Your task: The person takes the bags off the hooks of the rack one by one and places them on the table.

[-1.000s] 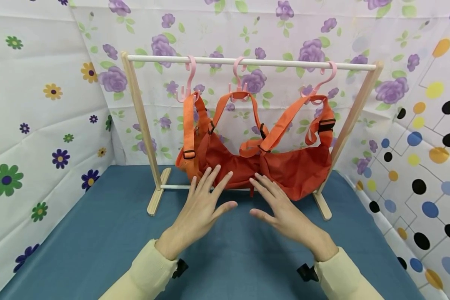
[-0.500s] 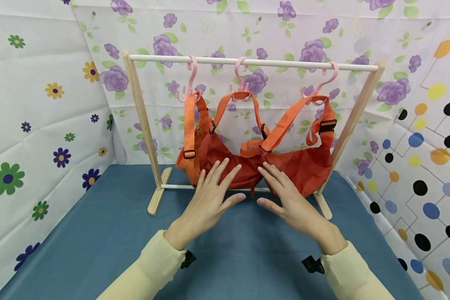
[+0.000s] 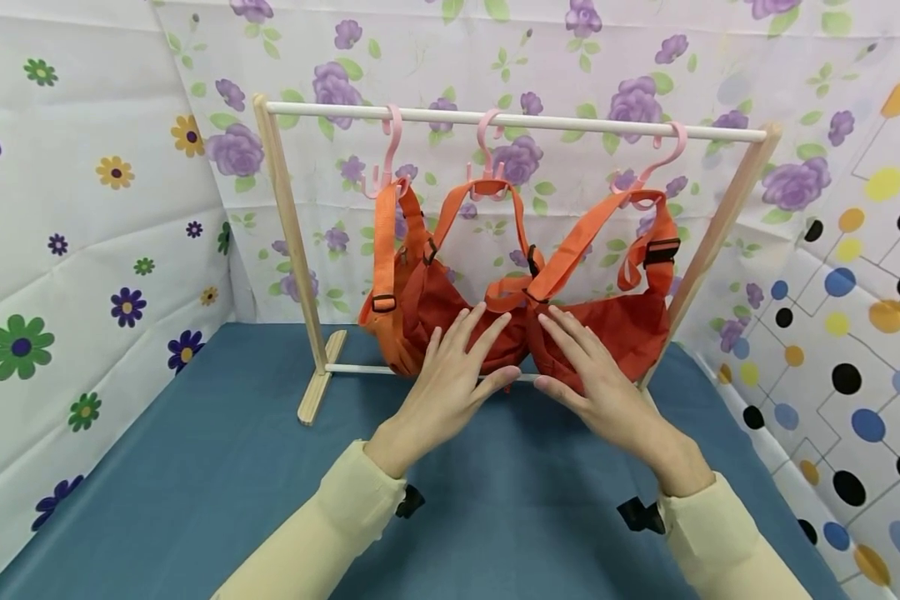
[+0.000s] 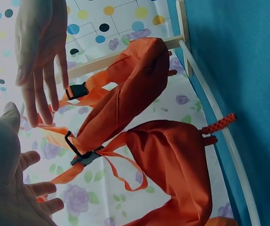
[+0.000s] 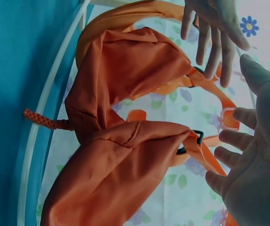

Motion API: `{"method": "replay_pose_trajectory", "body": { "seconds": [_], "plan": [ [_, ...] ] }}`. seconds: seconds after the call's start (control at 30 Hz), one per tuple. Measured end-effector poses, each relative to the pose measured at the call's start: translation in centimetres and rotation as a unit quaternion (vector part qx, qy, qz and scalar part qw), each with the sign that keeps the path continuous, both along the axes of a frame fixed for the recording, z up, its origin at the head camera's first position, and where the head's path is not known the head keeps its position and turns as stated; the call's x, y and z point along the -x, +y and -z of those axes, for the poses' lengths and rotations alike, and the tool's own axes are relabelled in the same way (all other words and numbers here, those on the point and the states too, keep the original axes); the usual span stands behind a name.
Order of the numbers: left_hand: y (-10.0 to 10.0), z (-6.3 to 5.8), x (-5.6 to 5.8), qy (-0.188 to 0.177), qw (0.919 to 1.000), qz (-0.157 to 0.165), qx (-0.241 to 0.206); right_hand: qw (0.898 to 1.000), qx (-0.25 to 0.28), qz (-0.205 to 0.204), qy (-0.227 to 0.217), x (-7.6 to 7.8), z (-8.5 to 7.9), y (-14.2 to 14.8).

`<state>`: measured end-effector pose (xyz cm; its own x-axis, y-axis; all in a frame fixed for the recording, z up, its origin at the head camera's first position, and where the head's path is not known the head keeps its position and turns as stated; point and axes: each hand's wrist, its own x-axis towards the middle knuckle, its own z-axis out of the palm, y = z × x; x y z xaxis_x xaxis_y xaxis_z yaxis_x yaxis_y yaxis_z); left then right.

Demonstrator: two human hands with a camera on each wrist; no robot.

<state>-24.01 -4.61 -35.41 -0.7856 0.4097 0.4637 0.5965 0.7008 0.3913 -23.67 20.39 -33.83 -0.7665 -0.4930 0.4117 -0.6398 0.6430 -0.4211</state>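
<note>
An orange-red fabric bag (image 3: 607,333) with orange straps and black buckles (image 3: 662,251) hangs by its straps from three pink hooks (image 3: 487,158). My left hand (image 3: 446,392) is held out palm down in front of the bag, fingers spread and straight, overlapping its lower middle in the head view. Beside it, my right hand (image 3: 618,400) reaches forward the same way, the two thumbs close together. Neither hand grips anything. In the left wrist view the bag's two sagging halves (image 4: 167,160) show past the fingers. A braided cord (image 5: 47,120) dangles from its underside in the right wrist view.
The hooks hang on the white bar (image 3: 570,123) of a rack with wooden posts (image 3: 292,233) and feet (image 3: 321,379). A lower white rod (image 3: 360,368) runs behind the hands. Blue cloth (image 3: 217,492) covers the table, with patterned sheets (image 3: 120,233) on three sides.
Both hands have moved to the right and slightly forward, and the thumbs have come closer together. The bag stays on its hooks while its lower edge shifts a little.
</note>
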Motion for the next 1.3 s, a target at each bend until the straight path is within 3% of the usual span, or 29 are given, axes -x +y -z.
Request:
{"method": "replay_pose_trajectory", "body": {
  "seconds": [0.5, 0.77, 1.1, 1.3],
  "plan": [
    [3.3, -1.0, 0.8, -0.006, 0.9996, 0.023, -0.014, 0.999, 0.006, 0.046, 0.026, 0.6, -2.4, 2.8],
    [4.3, -1.1, 1.6, 0.014, 0.9995, 0.027, 0.008, 0.997, 0.038, 0.058, 0.037, 1.2, -3.7, 3.9],
    [5.6, -2.8, 2.8, 0.052, 0.9983, 0.022, 0.015, 0.995, 0.056, 0.043, 0.076, 2.4, -6.2, 4.7],
    [6.3, -3.7, 3.1, 0.045, 0.998, 0.043, -0.014, 0.994, 0.05, 0.058, 0.073, 2.9, -7.2, 5.2]
  ]
}}
